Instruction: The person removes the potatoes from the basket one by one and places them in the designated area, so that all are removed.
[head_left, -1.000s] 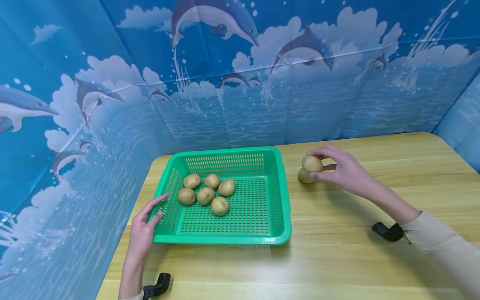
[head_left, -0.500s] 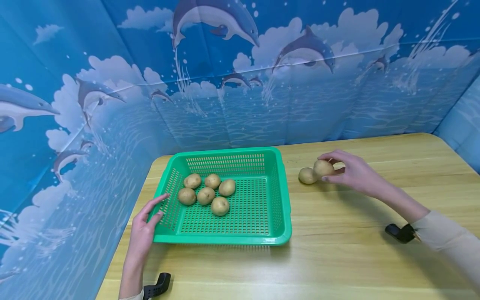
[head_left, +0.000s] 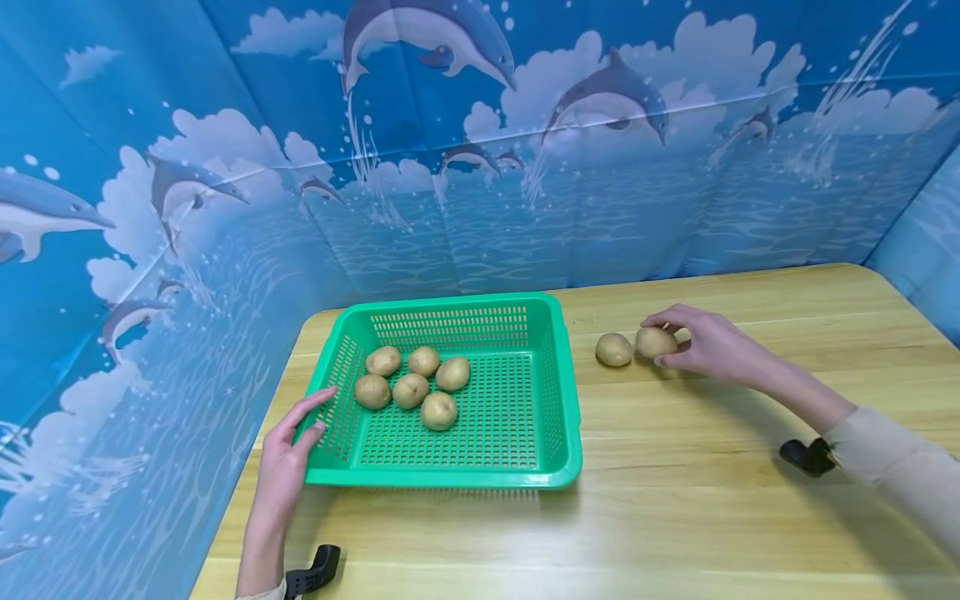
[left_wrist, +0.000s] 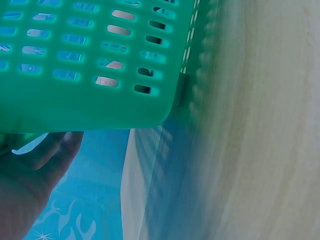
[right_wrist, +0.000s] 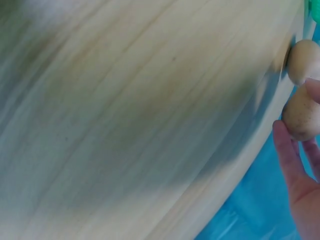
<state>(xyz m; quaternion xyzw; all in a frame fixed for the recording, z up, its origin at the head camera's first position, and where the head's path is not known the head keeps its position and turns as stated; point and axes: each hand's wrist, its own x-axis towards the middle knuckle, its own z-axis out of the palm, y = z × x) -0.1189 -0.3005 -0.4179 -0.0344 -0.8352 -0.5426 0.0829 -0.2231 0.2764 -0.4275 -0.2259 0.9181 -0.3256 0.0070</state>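
Observation:
My right hand [head_left: 703, 340] pinches a potato [head_left: 654, 342] between thumb and fingers, low at the table's surface. Just left of it a second potato [head_left: 614, 350] lies on the wood. In the right wrist view the pinched potato [right_wrist: 302, 114] shows with the other potato [right_wrist: 303, 62] beyond it. My left hand [head_left: 283, 462] holds the left rim of a green plastic basket [head_left: 570, 400], thumb and fingers over the edge. Inside the basket's left half sit several potatoes [head_left: 411, 390]. The left wrist view has the basket's slotted wall [left_wrist: 85, 102] hiding part of the fingers.
The wooden table [head_left: 675, 517] carries the basket at its left-middle. A blue dolphin-print curtain [head_left: 465, 225] hangs along the back and left edges. A black wrist device [head_left: 808, 457] sits at the right wrist, another black device [head_left: 318, 571] at the left.
The right hand has brought its potato down and rightward, from above the other potato to beside it on the table. The left hand and basket stay put.

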